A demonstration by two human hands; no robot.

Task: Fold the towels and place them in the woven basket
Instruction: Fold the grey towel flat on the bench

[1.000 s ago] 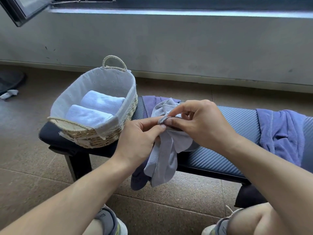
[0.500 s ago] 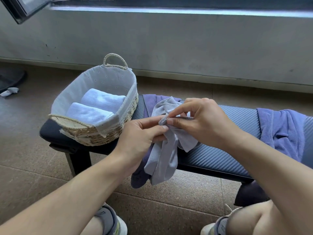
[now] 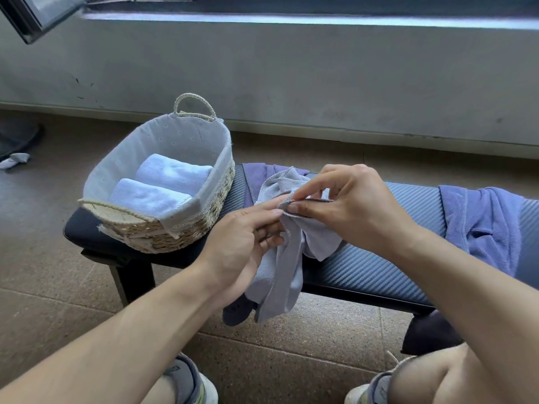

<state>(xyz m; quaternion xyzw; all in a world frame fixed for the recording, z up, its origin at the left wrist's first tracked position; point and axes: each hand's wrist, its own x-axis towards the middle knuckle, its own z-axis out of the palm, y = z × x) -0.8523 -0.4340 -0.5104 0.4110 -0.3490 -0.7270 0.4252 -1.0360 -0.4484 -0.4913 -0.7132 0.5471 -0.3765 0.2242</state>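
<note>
The grey towel (image 3: 287, 266) is a thin, pale lilac-grey cloth with a stitched hem, bunched and unfolded, held up over the front edge of the bench (image 3: 373, 263). Its upper part rumples in a loose heap near the fingertips, and two long folds hang down in front of the bench toward the floor. The right hand (image 3: 350, 211) pinches a corner of its hem between thumb and forefinger, the other fingers curled above. The left hand (image 3: 248, 243) meets that same corner, thumb and forefinger closed on the edge just beside the right fingertips, the remaining fingers curled against the hanging cloth. Behind it a purple towel (image 3: 256, 182) lies on the bench, one end dangling dark below the grey one. A larger purple-blue towel (image 3: 481, 225) is draped crumpled over the bench well to the right. The basket (image 3: 204, 217), woven with a white cloth lining and rope handles, sits on the bench's left end, near the hands, and holds two white towels (image 3: 163, 185) folded side by side.
</note>
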